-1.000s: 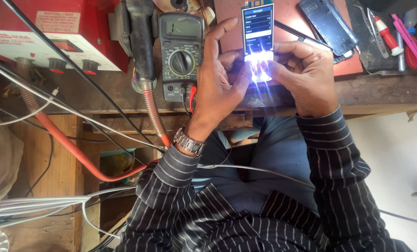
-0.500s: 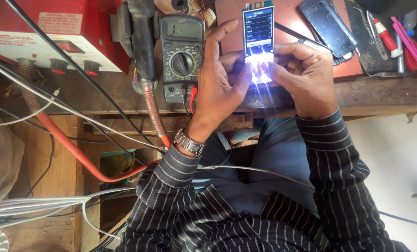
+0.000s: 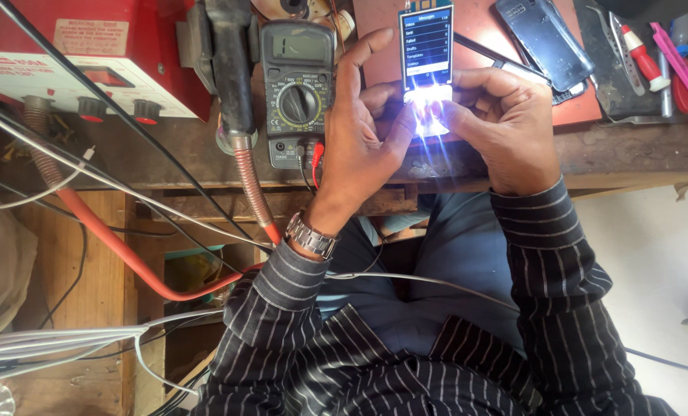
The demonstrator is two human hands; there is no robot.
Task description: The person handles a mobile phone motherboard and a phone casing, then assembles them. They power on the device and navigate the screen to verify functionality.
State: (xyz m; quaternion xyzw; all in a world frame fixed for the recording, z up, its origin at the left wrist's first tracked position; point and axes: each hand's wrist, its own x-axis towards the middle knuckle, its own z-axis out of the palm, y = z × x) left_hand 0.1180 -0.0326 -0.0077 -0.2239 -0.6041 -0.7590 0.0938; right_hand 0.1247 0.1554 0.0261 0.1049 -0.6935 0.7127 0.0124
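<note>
Daylit, sharp, white glare from lit screen point(image 3: 427, 58)

Both my arms reach forward from the bottom of the view in dark pinstriped sleeves, forearms angled inward so the hands meet in the middle. My left hand point(image 3: 359, 146) has its back to the camera, a metal watch on the wrist, index finger stretched up and thumb pressed inward. My right hand point(image 3: 506, 127) faces it, knuckles up, fingers curled inward, fingertips nearly touching the left's.

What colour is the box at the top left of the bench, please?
The box is red, seen in the head view.
</note>
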